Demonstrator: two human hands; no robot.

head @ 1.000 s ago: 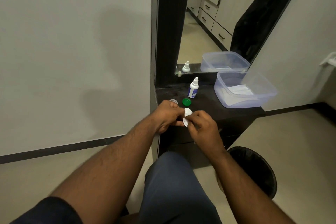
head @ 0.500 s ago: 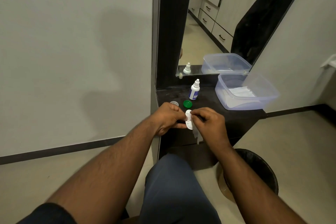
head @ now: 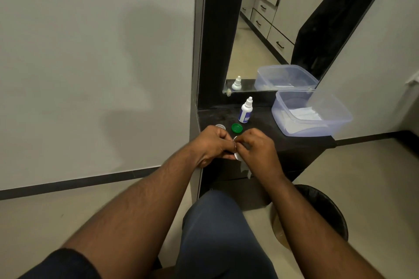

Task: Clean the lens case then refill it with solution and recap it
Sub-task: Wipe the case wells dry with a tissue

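Note:
My left hand grips the white lens case, held on edge between both hands over the front of the dark counter. My right hand pinches a white tissue against the case; the tissue's tail hangs below my fingers. Most of the case is hidden by my fingers. A green cap and a pale cap lie on the counter just behind my hands. The white solution bottle with a blue label stands upright further back, capped.
A clear plastic tub holding folded tissues sits at the counter's right. A mirror rises behind the counter. A black bin stands on the floor at lower right, beside my knee. A wall lies to the left.
My right hand has shifted on the case and the tissue tail now hangs below it; the case has turned more edge-on. The view has tilted slightly downward.

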